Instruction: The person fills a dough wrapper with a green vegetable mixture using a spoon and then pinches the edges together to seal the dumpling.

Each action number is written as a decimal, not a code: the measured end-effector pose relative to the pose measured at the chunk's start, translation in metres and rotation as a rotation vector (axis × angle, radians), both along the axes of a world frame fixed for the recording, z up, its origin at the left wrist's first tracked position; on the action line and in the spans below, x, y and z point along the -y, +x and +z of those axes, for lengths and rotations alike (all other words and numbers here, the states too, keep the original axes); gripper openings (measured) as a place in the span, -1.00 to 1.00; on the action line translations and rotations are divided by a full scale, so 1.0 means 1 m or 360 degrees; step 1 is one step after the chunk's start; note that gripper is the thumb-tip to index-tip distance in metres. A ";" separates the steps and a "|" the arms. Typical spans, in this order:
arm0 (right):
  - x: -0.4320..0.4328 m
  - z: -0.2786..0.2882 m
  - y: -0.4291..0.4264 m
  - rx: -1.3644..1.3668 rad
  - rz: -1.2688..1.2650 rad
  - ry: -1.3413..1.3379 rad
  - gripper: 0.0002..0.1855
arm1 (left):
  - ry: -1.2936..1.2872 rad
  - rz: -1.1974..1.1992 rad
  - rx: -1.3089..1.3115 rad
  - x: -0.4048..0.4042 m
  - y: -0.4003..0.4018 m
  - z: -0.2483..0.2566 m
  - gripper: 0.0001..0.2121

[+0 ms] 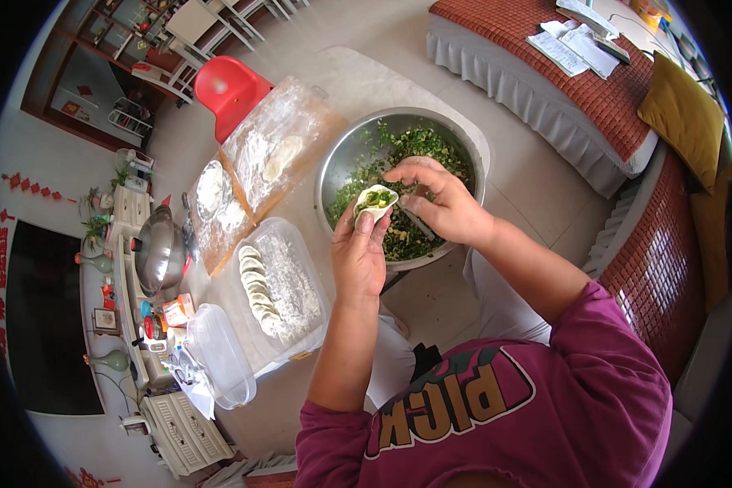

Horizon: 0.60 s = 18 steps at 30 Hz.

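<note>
My left hand (pixel 362 256) holds a dumpling wrapper (pixel 367 211), cupped around a chopped green and yellow filling (pixel 378 199). Just to its right is my right hand (pixel 444 198), thumb and forefinger apart near the wrapper's edge. A narrow flat utensil (pixel 419 221) shows under that hand; whether the curled fingers grip it is hidden. Both hands are over a large steel bowl (pixel 335 152) of chopped green filling (pixel 424 143). A flat dough wrapper (pixel 282 157) lies on the floured wooden board (pixel 320 116) to the left.
A clear plastic container (pixel 320 283) on the table holds a row of folded dumplings (pixel 257 287) on flour. Nearby are a flour dish (pixel 210 190), an empty-looking plastic tub (pixel 222 354) and a steel domed lid (pixel 158 251). A red chair (pixel 229 88) stands beyond the board.
</note>
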State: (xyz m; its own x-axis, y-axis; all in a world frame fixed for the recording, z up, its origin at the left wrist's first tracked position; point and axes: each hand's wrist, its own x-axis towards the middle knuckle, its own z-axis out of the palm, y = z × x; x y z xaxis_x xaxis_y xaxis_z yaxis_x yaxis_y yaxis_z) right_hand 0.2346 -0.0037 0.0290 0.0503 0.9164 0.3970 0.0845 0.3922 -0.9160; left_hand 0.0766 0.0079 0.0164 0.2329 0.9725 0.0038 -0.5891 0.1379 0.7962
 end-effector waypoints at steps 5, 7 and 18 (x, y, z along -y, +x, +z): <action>-0.002 -0.004 0.004 0.0263 0.0066 0.0220 -0.77 | -0.0001 0.0001 0.0002 0.000 0.001 -0.002 -0.72; 0.001 -0.004 0.001 0.0018 -0.0002 0.0151 -0.77 | -0.0011 0.0018 0.0014 0.000 0.000 -0.002 -0.72; -0.033 -0.034 0.019 0.0518 -0.0149 -0.0212 -0.91 | -0.0007 0.0065 0.0057 0.000 -0.006 -0.003 -0.72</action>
State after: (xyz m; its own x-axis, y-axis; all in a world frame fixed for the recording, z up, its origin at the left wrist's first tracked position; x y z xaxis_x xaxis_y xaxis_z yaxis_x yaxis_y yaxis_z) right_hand 0.2537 0.0292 -0.0054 0.0273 0.9586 0.2833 0.4102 0.2477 -0.8777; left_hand 0.0708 0.0075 0.0130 0.1926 0.9813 0.0069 -0.6222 0.1166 0.7741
